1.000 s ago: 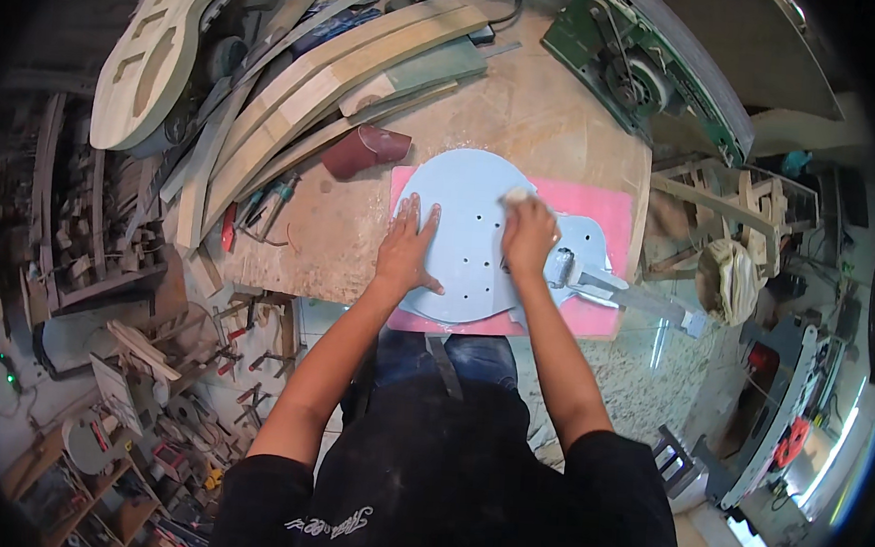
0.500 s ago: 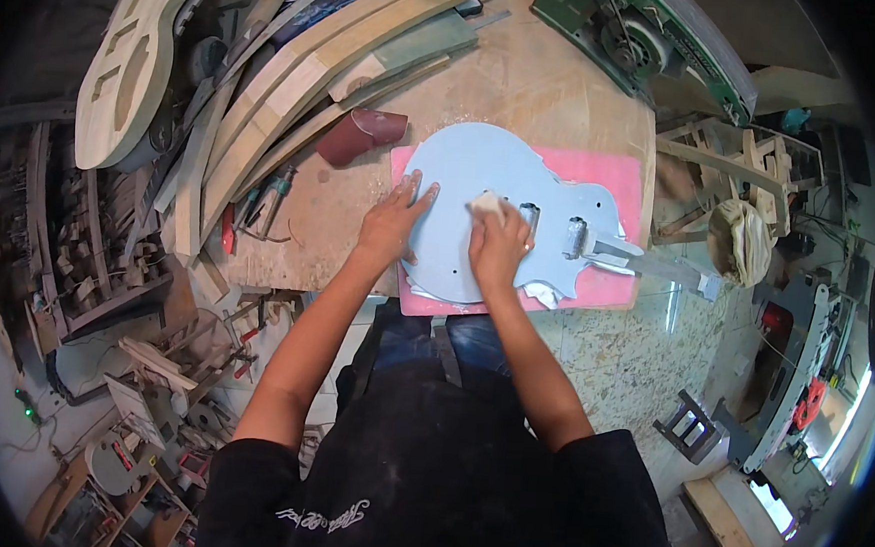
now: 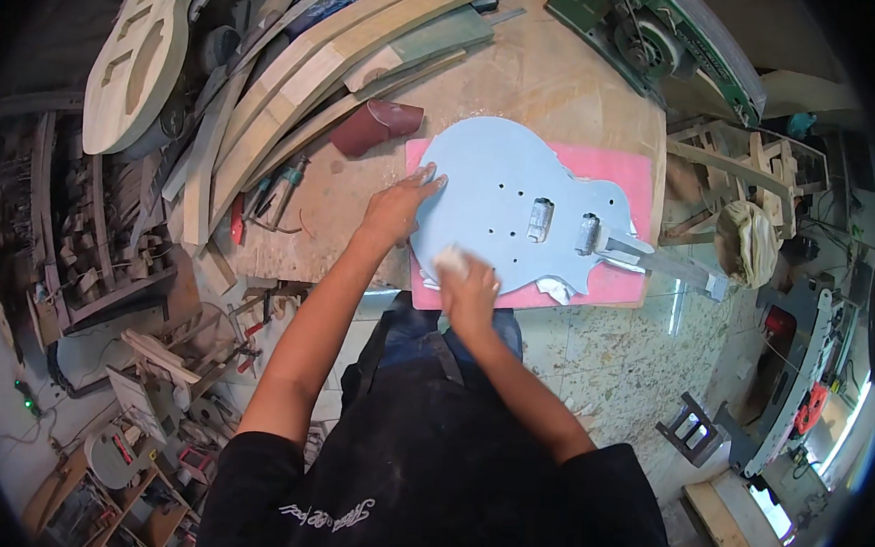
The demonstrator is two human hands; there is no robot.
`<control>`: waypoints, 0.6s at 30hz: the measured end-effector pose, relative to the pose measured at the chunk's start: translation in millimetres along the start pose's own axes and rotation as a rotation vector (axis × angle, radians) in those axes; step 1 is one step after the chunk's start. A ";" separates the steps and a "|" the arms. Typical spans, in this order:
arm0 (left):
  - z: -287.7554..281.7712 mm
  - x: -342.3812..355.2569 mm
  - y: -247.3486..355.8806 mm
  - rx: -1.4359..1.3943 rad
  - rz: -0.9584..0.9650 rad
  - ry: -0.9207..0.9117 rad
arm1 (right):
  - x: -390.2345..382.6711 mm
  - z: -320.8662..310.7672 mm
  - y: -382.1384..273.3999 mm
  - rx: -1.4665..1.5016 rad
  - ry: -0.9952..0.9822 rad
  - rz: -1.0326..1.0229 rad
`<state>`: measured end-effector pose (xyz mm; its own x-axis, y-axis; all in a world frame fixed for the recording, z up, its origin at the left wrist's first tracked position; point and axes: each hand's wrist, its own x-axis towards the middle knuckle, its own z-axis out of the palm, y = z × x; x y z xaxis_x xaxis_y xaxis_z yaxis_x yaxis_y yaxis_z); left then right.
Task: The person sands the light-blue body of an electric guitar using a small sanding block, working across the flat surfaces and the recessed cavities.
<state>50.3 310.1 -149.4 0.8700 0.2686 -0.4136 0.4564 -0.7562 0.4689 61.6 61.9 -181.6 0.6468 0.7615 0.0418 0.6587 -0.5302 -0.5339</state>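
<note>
A pale blue-grey electric guitar body (image 3: 505, 157), with its neck (image 3: 670, 268) pointing right, lies flat on a pink foam sheet (image 3: 632, 175). Small round holes and two rectangular cavities show in its face. My left hand (image 3: 397, 209) rests at the body's left rim, fingers spread over the edge. Near the body's lower-left edge, my right hand (image 3: 471, 298) is closed on a small off-white sanding block (image 3: 448, 260). Motion blurs the block and the fingertips, and the hand covers part of the near edge. White tape or paper (image 3: 555, 289) sticks out under the near side.
The wooden bench (image 3: 559, 80) carries a curled sheet of brown-red sandpaper (image 3: 376, 127), stacked curved wood strips (image 3: 319, 76) and hand tools (image 3: 280, 196). A green machine (image 3: 661, 52) stands far right. An unfinished guitar body (image 3: 135, 64) is at far left.
My right hand has slid the block from the middle of the body toward me and left, uncovering holes and a cavity. My left hand stays on the rim. The view has shifted slightly.
</note>
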 end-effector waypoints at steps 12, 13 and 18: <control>5.7 -0.9 1.8 -0.009 0.009 0.078 | 0.0 12.1 1.4 -0.004 0.009 -0.054; 5.2 -2.2 0.9 -0.006 0.008 0.084 | 2.7 7.3 -0.5 -0.005 0.009 -0.056; 3.3 -1.7 -1.3 -0.003 0.017 0.077 | 82.7 -17.7 14.4 -0.029 0.015 0.046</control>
<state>47.6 308.7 -151.9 0.8891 0.3014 -0.3443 0.4423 -0.7591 0.4776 131.4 110.6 -170.9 0.6821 0.7306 0.0311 0.6391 -0.5749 -0.5109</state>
